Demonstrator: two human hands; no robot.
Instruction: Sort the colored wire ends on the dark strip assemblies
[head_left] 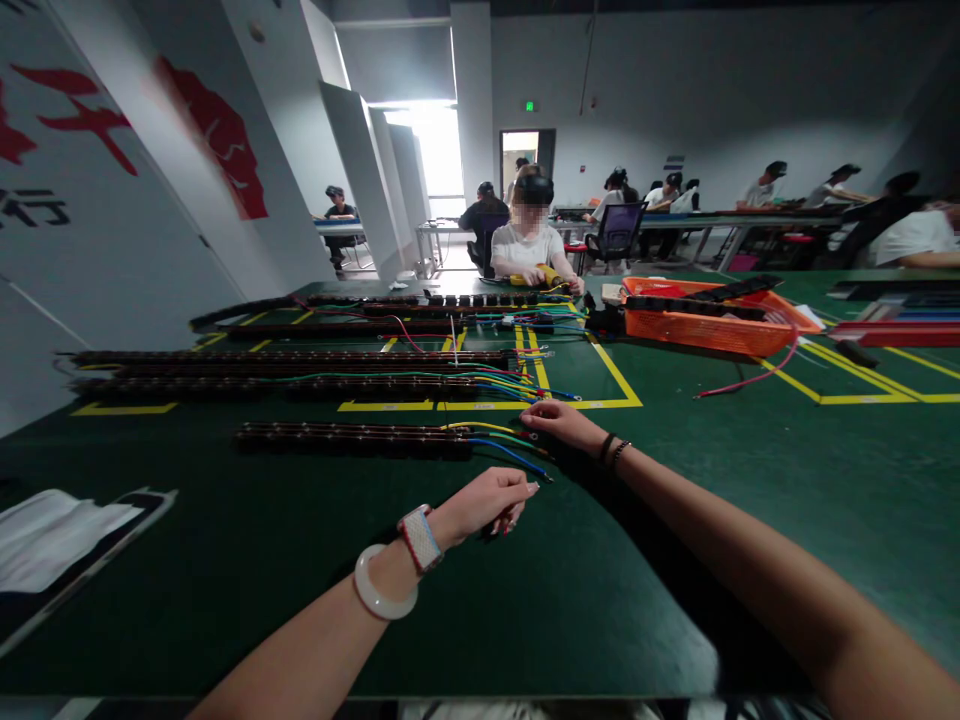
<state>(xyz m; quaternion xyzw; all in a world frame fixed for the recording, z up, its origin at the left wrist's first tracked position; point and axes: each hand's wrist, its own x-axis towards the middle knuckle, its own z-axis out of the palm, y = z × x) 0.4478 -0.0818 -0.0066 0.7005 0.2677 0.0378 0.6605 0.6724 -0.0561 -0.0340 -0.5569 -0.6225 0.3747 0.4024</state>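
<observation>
A short dark wire harness (352, 438) lies on the green table, its loose wires pointing right. My right hand (562, 422) is beside the ends of the yellow wire (487, 427) and green wire (510, 440), fingers pressed together. What sits between those fingertips, if anything, I cannot make out. Just below the tip of the blue wire (511, 456) is my left hand (491, 497), its fingers curled and nothing visible in them. Longer dark wire harnesses (285, 385) with coloured wire ends lie parallel behind.
An orange basket (697, 335) holding dark strips stands at the back right. A pink cable (742, 382) hangs from it onto the table (750, 520). Across the table sits a person (529, 245) holding a yellow tool. White material (60, 540) lies on a dark tray at left.
</observation>
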